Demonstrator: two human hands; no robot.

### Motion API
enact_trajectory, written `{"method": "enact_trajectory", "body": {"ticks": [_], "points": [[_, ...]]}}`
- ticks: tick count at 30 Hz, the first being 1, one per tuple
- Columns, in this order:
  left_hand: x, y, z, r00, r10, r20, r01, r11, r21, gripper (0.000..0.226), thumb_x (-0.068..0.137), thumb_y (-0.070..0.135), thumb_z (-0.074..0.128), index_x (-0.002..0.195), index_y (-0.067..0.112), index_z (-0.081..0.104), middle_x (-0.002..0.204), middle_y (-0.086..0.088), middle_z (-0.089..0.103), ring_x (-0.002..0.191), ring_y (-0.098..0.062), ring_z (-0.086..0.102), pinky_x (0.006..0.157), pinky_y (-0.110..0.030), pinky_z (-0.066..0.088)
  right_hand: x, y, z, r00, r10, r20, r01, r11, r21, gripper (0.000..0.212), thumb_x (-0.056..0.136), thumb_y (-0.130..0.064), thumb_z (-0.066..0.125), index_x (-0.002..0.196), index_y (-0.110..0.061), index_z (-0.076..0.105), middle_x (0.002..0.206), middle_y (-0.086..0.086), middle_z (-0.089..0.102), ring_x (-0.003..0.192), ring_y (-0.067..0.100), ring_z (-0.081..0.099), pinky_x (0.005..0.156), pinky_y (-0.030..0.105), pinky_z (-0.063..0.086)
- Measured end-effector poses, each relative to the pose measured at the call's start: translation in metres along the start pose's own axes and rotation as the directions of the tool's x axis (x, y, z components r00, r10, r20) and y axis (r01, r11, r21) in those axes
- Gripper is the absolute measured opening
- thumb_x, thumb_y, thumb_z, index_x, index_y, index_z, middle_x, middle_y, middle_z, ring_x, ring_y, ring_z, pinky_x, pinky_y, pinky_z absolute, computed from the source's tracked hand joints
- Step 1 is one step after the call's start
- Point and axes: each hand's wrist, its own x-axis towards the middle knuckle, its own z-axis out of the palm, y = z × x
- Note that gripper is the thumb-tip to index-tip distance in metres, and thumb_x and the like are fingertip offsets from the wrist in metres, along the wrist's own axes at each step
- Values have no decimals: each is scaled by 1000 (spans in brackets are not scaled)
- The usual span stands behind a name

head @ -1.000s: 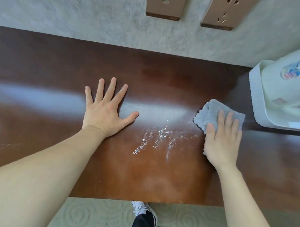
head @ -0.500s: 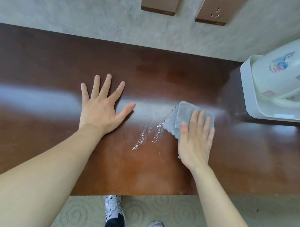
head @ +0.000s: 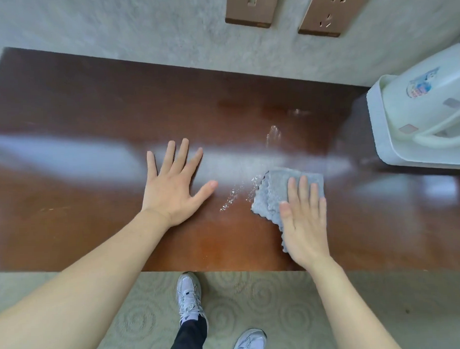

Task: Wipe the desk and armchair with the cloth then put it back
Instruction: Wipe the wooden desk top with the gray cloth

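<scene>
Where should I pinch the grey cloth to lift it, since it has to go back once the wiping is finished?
Probably the scalloped left edge of the cloth, coming from the left. That edge lies bare on the desk, while the right hand presses flat on the rest. The left hand rests nearby, fingers spread.

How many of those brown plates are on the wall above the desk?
2. A switch plate sits on the wall above the middle of the desk, and a socket plate is just right of it. Both are cut off by the frame's top edge; others may lie outside it.
</scene>
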Motion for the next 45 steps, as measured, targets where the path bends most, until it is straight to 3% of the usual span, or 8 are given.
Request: {"method": "enact_trajectory", "body": {"ticks": [7,16,22,26,31,37,41,45], "points": [[-50,4,26,992,-101,-72,113,973,203,93,84,90,18,160,38,18,170,-10,11,154,-46,2,112,-76,4,-79,-21,28,998,-35,59,36,999,-10,65,99,-60,-8,156,-30,-15,161,-8,-30,148,18,-27,118,43,-16],[-42,2,31,986,-132,-105,152,964,220,94,80,92,25,159,42,22,169,-7,19,154,-46,9,108,-81,9,47,-41,10,998,-56,-14,53,990,-131,68,96,-61,3,154,-32,-19,161,-2,-28,148,19,-28,120,41,-19],[-42,1,30,987,-128,-99,147,963,226,97,78,92,27,158,38,28,168,-9,21,153,-46,11,108,-80,9,179,-30,-34,962,191,-196,-212,973,-89,78,99,-60,12,157,-11,-6,164,19,-13,152,30,-13,122,51,-6],[-42,0,30,986,-111,-121,136,965,224,98,78,91,28,158,36,29,168,-11,21,153,-48,12,108,-80,8,230,-29,-50,927,328,-181,-338,941,-24,80,98,-63,11,158,-11,-3,165,16,-9,152,28,-13,121,50,-9],[-42,1,26,988,-127,-93,145,962,230,98,78,91,28,158,36,30,168,-11,21,153,-48,11,108,-80,8,201,-33,-45,992,30,-124,-51,984,-171,71,99,-58,6,159,-19,0,167,6,-6,153,24,-10,123,45,-8],[-42,5,20,987,-152,-51,159,961,224,98,75,90,35,157,36,32,168,-10,23,153,-47,12,108,-81,9,71,-10,-11,971,-239,-22,231,955,-186,67,101,-58,4,158,-25,-6,167,-3,-10,152,16,-13,122,40,-7],[-43,5,22,989,-141,-52,149,964,221,99,74,89,39,157,35,34,167,-10,23,153,-47,13,108,-81,10,86,16,-27,995,35,-97,-47,991,-124,76,96,-61,0,158,-18,-8,167,0,-10,152,14,-13,123,38,-7],[-43,3,27,988,-122,-94,140,966,218,99,74,89,40,156,34,35,167,-12,24,153,-48,14,108,-81,9,180,10,-58,944,228,-240,-252,965,-75,75,100,-55,5,158,-8,4,167,11,3,153,24,-2,124,45,1]]}}
